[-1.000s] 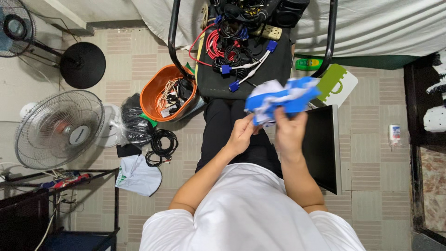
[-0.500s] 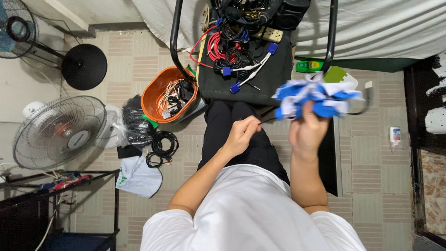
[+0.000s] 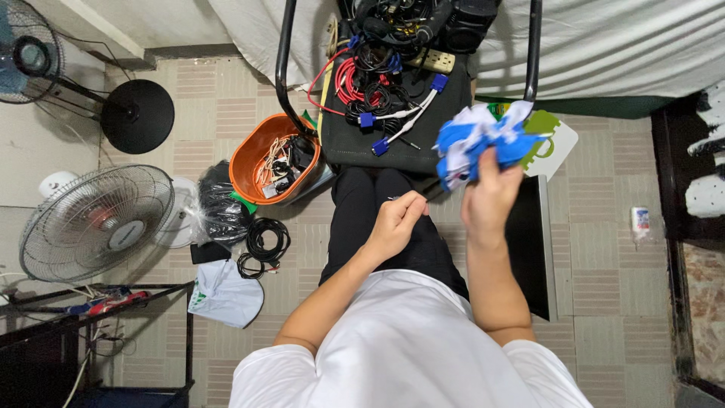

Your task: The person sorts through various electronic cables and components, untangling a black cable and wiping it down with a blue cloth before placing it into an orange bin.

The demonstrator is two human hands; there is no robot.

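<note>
My right hand (image 3: 491, 193) grips a crumpled blue and white plastic bag (image 3: 479, 140), held up over my right knee. My left hand (image 3: 396, 219) rests above my lap with its fingers pinched on a thin dark cable (image 3: 423, 193) that runs toward the bag. Just ahead of my knees is a black chair seat (image 3: 355, 143) piled with red, black and white cables with blue plugs (image 3: 377, 98).
An orange bowl (image 3: 253, 155) of small parts sits left of the chair, with black cable coils (image 3: 260, 245) and a black bag nearby. Two fans (image 3: 94, 223) stand at the left. A flat black panel (image 3: 529, 249) lies on the floor at my right. Fabric-covered bedding spans the top.
My right hand has carried the blue and white bag to the right and slightly up, away from my left hand. My left hand stayed above my lap, holding the thin cable.
</note>
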